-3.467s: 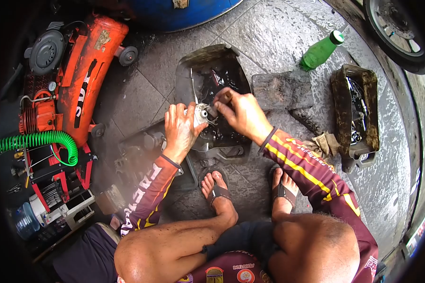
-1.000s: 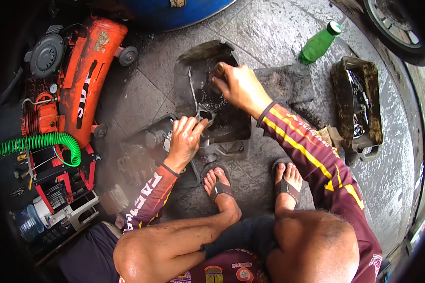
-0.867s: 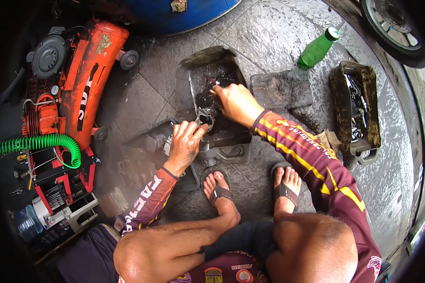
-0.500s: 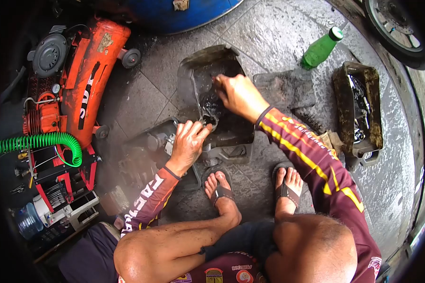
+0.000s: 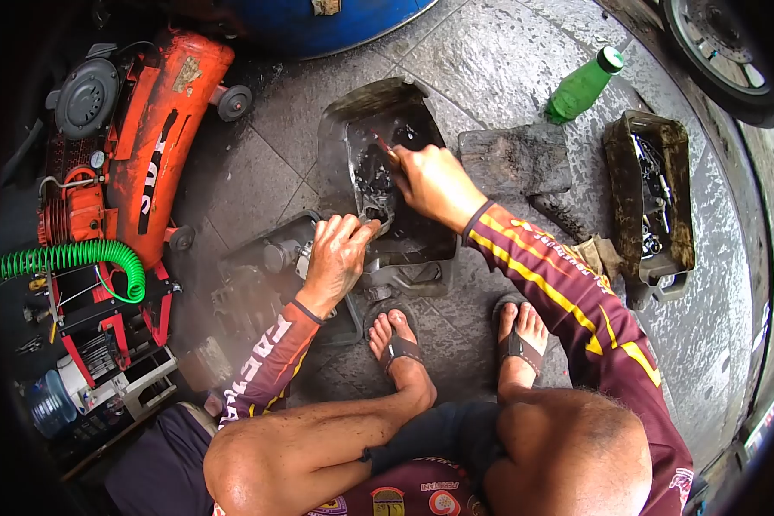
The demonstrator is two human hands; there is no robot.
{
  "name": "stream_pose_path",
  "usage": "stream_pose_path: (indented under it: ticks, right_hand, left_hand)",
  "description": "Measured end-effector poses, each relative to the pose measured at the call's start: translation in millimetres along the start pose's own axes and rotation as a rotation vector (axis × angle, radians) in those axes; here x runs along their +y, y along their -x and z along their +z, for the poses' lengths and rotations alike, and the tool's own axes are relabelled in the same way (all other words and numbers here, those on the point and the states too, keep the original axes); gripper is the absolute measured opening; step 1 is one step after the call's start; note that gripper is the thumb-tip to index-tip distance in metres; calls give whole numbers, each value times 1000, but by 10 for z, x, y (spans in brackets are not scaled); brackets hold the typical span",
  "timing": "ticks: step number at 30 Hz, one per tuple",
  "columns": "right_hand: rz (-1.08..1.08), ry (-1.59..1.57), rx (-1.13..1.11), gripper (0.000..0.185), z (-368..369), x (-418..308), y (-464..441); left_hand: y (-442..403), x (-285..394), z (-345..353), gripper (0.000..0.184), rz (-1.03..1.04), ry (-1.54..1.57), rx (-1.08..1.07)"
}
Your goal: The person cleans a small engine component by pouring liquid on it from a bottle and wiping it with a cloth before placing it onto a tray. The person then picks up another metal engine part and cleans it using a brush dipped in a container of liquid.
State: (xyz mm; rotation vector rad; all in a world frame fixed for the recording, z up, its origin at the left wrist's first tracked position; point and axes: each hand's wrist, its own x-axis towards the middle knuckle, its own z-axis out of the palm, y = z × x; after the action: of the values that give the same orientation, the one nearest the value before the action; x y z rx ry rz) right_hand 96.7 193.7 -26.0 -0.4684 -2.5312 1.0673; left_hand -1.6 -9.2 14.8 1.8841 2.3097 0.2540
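In front of my feet stands a dark, grimy cut-open plastic container (image 5: 340,112) with liquid in it. My left hand (image 5: 337,256) is at its near left edge, fingers closed on a wet metal part (image 5: 377,213) whose kind I cannot make out. Over the container, my right hand (image 5: 434,179) is closed round a slim tool with a reddish handle (image 5: 383,146); its working end is not clear. Left of the container, partly under my left forearm, is a second tray (image 5: 348,322) with metal parts (image 5: 279,258), blurred by a smear on the lens.
A green bottle (image 5: 583,89) and a long grimy tray (image 5: 615,163) of small metal parts stand at right. A flat dark board (image 5: 516,159) lies beside the container. An orange air compressor (image 5: 159,163) with a green coiled hose (image 5: 77,256) is at left, a blue drum (image 5: 318,34) behind.
My right hand has moved slightly down and the tool in it shows more clearly. The left hand has shifted slightly left and down, still holding the metal part.
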Motion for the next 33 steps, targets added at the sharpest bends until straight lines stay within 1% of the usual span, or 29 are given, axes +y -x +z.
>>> stream_pose_path:
  ticks: [3,4,6,7,8,10,12,13,14,16,18,20,21,23,24,26,27,28,30,32,33]
  right_hand:
    - [-8,-97,31,19,-148,-130,-37]
    - [-13,-188,22,20,-184,-215,23]
    - [4,-149,2,20,-46,-177,100]
    - [49,-36,-28,20,-41,-113,94]
    - [101,-3,-43,19,-24,-44,85]
    - [44,-104,-9,17,-116,-126,93]
    - [43,-254,20,16,-177,-315,142]
    - [28,-274,66,17,-88,-297,160]
    - [29,-270,64,17,-16,-208,181]
    - [85,-67,-21,16,-56,-138,115]
    - [105,-202,92,16,-143,-166,86]
    - [65,-295,111,16,-212,-286,69]
    - [67,-293,111,16,-137,-220,73]
    - [70,36,-73,16,60,-29,37]
    - [67,38,-65,16,6,-27,-22]
    - [-3,-78,40,19,-94,-129,-49]
    - [-65,-165,63,20,-93,-160,-39]
    - [-46,-62,-29,19,-61,-158,-7]
    - [-13,33,-91,18,5,-45,39]
    - [15,30,-78,18,-108,-35,-11]
    - [18,-15,-30,18,-182,-118,-39]
  left_hand:
    - [-4,-14,-36,39,-39,28,-3]
    - [-5,-30,-39,39,-45,27,3]
    - [-17,-47,-39,40,-67,53,-8]
    - [-56,-56,-41,40,-65,54,-1]
    - [-74,-65,-59,40,-91,98,-6]
    - [-86,-118,-83,40,-116,140,-25]
    - [-125,-179,-107,39,-266,247,-83]
    - [-160,-191,-136,37,-281,280,-69]
    - [-177,-177,-157,37,-280,284,-68]
    - [-237,-183,-179,39,-319,283,-118]
    - [-192,-185,-149,41,-299,282,-107]
    - [-225,-194,-146,41,-320,277,-96]
    - [-225,-183,-143,41,-318,279,-96]
    - [-227,-161,-149,41,-268,246,-85]
    - [-212,-155,-132,41,-209,213,-56]
    - [-151,-94,-168,46,-192,97,-110]
    - [-93,-78,-169,46,-201,98,-114]
    - [-68,-65,-163,47,-190,76,-103]
    - [10,-46,-148,48,-175,55,-98]
    - [98,-106,-130,38,-41,-100,88]
    - [122,-133,-145,33,-18,-89,129]
